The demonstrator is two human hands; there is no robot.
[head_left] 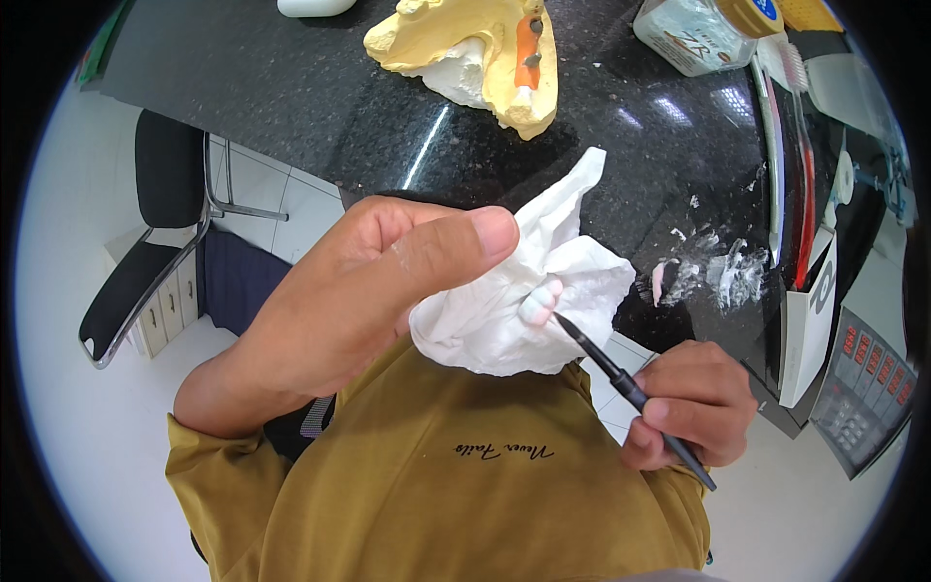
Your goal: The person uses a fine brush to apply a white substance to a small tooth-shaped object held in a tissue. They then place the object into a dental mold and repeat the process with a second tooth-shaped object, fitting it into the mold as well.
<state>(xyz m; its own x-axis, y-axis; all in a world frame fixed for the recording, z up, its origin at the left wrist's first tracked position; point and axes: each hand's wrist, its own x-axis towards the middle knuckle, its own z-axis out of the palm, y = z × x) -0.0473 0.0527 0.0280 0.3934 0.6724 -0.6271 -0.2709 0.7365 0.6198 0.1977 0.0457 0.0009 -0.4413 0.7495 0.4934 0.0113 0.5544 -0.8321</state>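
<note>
Black metal-framed chair at left, near pale drawers; grey keypad device at right.

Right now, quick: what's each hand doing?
Left hand: closed, holding a crumpled white tissue.
Right hand: closed, holding a slim black pen-like tool, its tip at a small pale tooth-shaped piece.

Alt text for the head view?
Left hand holds a crumpled white tissue bearing a small pinkish-white piece; right hand holds a slim black tool, its tip at the piece. Beyond, a yellow cast rests on a black counter.
</note>
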